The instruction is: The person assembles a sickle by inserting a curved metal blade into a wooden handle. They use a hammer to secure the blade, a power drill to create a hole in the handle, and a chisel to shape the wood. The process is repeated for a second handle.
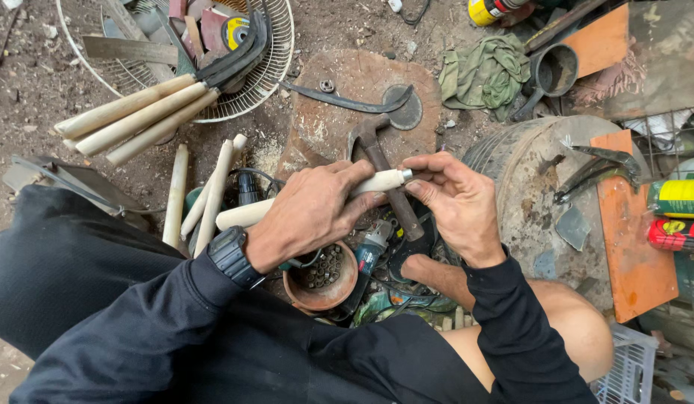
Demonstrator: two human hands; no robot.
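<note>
Head view: hands (377, 206) around wooden handle (317, 200).

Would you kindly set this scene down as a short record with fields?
left hand: left hand wrapped around a pale wooden handle
right hand: right hand pinching the metal ferrule at the handle's end
beneath hands: claw hammer on a rusty plate
upper left: sickles with wooden handles resting on a wire fan guard
loose handles: pale sticks on the ground
lower middle: rusty pot

Green-yellow can (678, 197) above red can (676, 233), right edge
</note>
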